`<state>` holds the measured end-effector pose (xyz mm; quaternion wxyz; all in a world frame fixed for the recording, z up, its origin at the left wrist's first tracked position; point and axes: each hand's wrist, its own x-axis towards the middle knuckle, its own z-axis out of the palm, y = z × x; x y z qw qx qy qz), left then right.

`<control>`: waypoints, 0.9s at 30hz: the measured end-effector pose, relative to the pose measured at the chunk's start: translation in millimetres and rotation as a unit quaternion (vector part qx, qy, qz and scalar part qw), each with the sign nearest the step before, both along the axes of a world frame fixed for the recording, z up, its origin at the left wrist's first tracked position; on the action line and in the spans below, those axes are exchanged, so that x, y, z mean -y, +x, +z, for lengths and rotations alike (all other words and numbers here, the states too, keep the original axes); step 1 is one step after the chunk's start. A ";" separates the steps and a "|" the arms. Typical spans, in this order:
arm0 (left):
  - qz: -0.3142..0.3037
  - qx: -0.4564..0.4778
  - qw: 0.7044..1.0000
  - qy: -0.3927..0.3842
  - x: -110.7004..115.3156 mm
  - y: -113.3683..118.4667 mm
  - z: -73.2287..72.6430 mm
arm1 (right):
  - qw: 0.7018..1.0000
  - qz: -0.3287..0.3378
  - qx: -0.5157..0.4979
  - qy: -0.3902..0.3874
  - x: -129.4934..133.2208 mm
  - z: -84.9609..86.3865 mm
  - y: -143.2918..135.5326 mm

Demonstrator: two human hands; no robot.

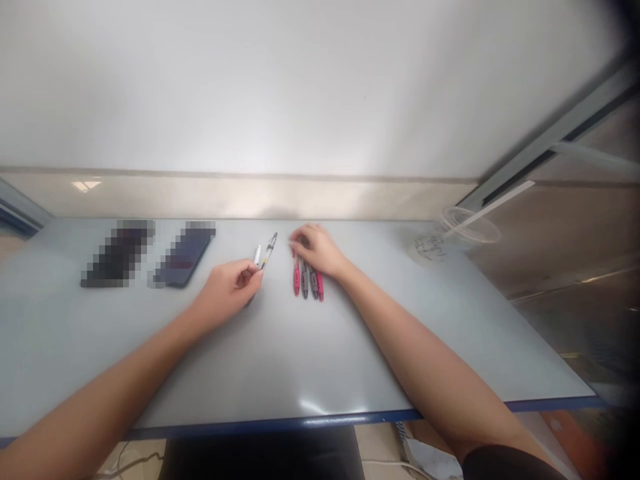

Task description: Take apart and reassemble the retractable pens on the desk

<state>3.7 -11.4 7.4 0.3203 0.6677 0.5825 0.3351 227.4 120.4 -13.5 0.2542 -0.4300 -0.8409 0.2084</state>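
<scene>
My left hand is closed around a clear pen, whose top points up and away to the right. A white pen shows just beyond its fingers. To the right, my right hand rests over the far ends of a row of pens, fingers bent; what its fingertips grip, if anything, is hidden. The row has a pink pen at the left, a grey pen, another grey pen and a pink pen at the right, side by side.
Two dark phones, one at the far left and one nearer my left hand, lie on the grey table. A clear plastic cup with a white straw stands at the back right. A wall rises behind the table.
</scene>
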 end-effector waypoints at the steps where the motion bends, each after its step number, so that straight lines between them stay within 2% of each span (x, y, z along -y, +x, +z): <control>1: 0.009 0.013 1.000 -0.007 -0.1 -0.7 0.7 | 1.000 0.002 0.004 0.003 -0.7 -1.1 0.9; 6: 0.042 0.105 0.992 -0.048 -1.1 -3.8 5.1 | 1.000 0.005 -0.008 0.001 0.5 -2.1 5.6; 10: 0.055 0.164 0.984 -0.047 0.0 -4.0 12.8 | 0.996 -0.006 -0.066 0.052 29.3 17.2 0.5; 12: 0.054 0.194 0.978 -0.051 1.5 -4.8 15.4 | 0.995 0.053 -0.085 -0.017 52.2 30.3 -6.2; 14: 0.033 0.222 0.973 -0.062 2.9 -6.3 15.7 | 0.984 0.134 -0.055 -0.107 72.8 40.0 -13.2; 16: 0.006 0.237 0.968 -0.076 3.8 -7.5 14.4 | 0.971 0.182 -0.063 -0.143 85.1 44.6 -17.8; 18: -0.004 0.257 0.963 -0.082 4.0 -7.9 13.4 | 0.959 0.202 -0.086 -0.177 88.2 45.6 -18.2; 21: 0.017 0.299 0.951 -0.073 4.0 -8.5 14.4 | 0.941 0.203 -0.100 -0.253 83.2 47.3 -11.5; 23: 0.045 0.281 0.958 -0.028 4.3 -10.6 15.8 | 0.927 0.209 -0.098 -0.297 79.3 50.8 -5.4; 24: 0.053 0.244 0.968 0.011 4.5 -12.3 16.2 | 0.920 0.219 -0.096 -0.312 78.0 52.8 -2.8; 27: 0.013 0.061 0.989 0.136 4.6 -18.5 14.7 | 0.903 0.241 -0.098 -0.341 76.3 56.9 1.9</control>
